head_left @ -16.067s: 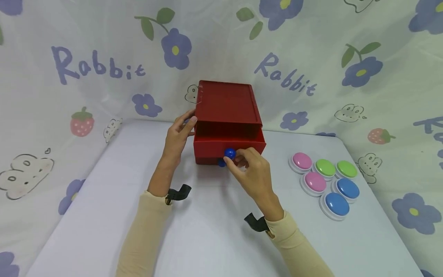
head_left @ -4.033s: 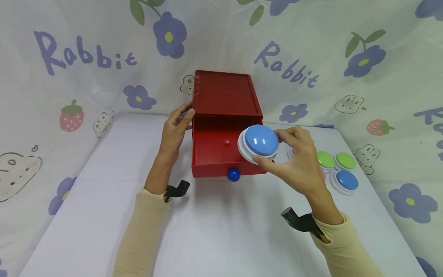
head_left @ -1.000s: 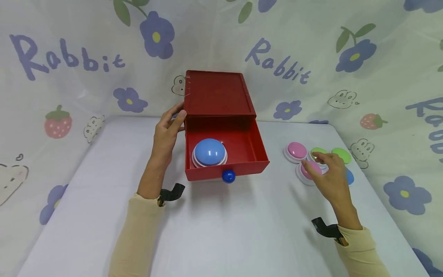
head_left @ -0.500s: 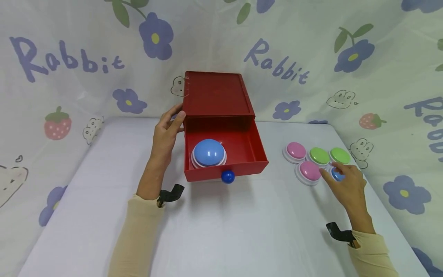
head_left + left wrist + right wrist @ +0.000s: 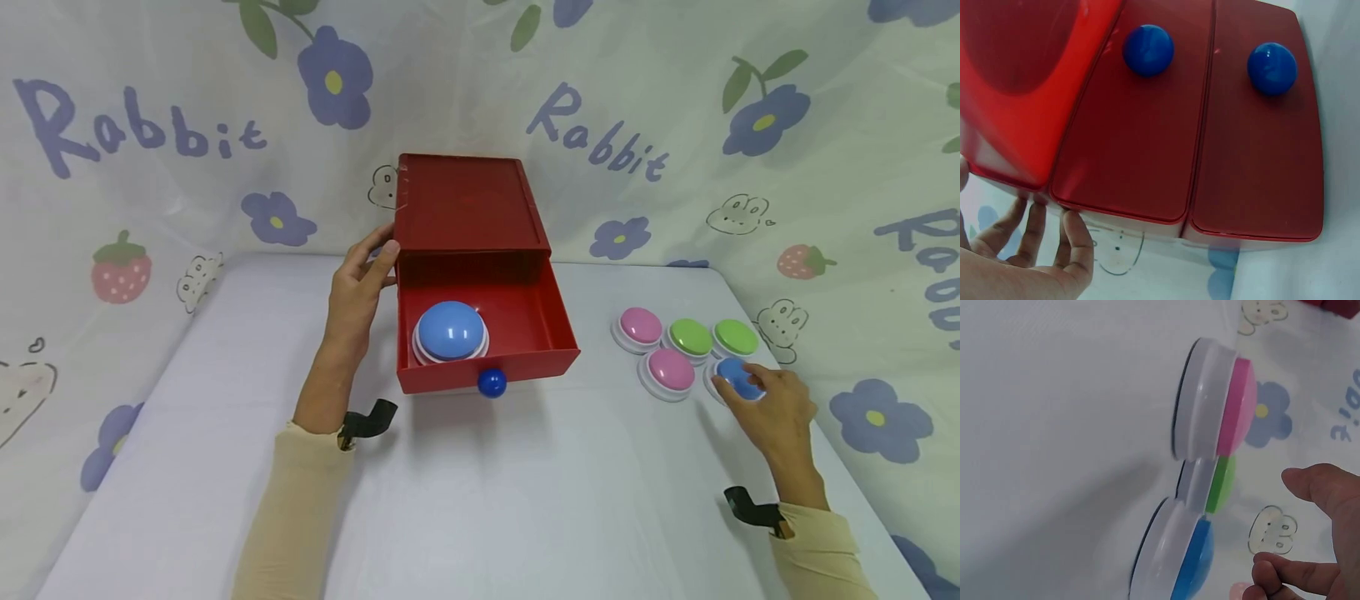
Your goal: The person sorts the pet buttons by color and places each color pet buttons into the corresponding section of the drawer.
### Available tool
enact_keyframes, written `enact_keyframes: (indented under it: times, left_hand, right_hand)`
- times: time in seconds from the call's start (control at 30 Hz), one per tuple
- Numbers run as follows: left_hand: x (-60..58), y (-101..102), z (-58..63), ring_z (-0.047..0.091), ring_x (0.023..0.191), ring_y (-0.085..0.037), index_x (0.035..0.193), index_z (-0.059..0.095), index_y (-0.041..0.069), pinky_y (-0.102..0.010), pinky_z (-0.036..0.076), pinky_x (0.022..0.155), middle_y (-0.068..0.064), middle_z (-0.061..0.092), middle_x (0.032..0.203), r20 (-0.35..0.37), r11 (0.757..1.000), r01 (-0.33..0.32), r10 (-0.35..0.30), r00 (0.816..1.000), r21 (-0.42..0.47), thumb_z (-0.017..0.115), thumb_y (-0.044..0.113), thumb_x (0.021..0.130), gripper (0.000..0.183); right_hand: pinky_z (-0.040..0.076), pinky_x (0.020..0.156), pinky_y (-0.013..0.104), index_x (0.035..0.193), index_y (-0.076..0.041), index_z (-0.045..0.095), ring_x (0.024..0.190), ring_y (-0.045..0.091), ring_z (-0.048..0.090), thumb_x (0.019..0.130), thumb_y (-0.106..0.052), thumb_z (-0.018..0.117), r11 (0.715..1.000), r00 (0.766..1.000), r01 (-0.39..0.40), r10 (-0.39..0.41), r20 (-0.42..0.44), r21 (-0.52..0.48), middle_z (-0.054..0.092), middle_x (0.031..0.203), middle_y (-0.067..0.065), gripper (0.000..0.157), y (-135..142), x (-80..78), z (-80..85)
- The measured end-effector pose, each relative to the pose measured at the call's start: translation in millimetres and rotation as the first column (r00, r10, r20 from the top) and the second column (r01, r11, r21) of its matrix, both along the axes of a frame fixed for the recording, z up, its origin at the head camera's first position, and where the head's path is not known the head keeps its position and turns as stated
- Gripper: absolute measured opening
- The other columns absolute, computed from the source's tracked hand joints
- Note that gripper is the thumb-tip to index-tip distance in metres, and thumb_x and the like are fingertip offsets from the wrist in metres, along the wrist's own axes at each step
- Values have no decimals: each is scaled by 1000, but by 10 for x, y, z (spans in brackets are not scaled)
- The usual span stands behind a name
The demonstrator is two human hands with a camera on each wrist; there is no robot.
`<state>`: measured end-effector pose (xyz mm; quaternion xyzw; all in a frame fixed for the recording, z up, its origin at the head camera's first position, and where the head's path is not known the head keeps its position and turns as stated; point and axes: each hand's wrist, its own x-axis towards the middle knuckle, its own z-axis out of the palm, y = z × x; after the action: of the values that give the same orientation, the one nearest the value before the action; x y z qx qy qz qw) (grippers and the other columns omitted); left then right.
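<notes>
A red drawer cabinet (image 5: 472, 204) stands at the back middle with its top drawer (image 5: 517, 321) pulled out by its blue knob side. Inside that drawer, at the front left, lies a blue push button (image 5: 450, 331) with a white base. My left hand (image 5: 354, 304) rests its fingers against the cabinet's left side; the left wrist view shows its fingertips (image 5: 1074, 222) at the wall. Over on the right, my right hand (image 5: 776, 408) hovers with thumb and fingers apart around another blue push button (image 5: 738, 379). A gap separates that hand from the button (image 5: 1194, 559) in the right wrist view.
Beside the blue button sit two pink push buttons (image 5: 671, 369) and two green ones (image 5: 691, 337) on the white table (image 5: 525, 500). Two lower drawers with blue knobs (image 5: 1272, 69) are closed. A patterned cloth (image 5: 465, 83) rises behind.
The top drawer has come out, and one blue button has gone from my right hand into it. My right hand has since moved right, to the other blue button. The left hand stays at the cabinet.
</notes>
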<state>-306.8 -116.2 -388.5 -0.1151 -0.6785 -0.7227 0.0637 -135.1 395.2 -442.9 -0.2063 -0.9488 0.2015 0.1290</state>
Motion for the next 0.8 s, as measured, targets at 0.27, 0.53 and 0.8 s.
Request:
enact_keyframes:
  times: [0.27,0.53,0.8]
  left_hand:
    - [-1,-10,-12,48,126,-24,148,50,24,-32,48,95,-2,43,147,-2,1000,0,0,1000,0,60,42,98,54]
    - [-1,-16,-16,49,126,-24,148,50,24,-32,48,94,-1,43,147,-9,1000,-2,2,1000,0,60,43,99,54]
    - [3,-16,-18,48,127,-23,149,49,24,-32,48,95,-1,43,148,-14,1000,8,-8,1000,-3,59,41,99,54]
  right_hand:
    - [26,82,68,128,16,51,109,56,37,91,-45,68,997,999,-8,5,44,74,42,115,38,73,133,23,-87]
    - [25,83,71,126,19,49,112,60,34,90,-46,69,997,996,12,-18,86,76,39,117,41,77,212,37,-158]
    - [25,82,70,126,21,47,112,62,32,90,-47,69,996,988,42,-53,142,79,36,119,45,81,282,30,-221]
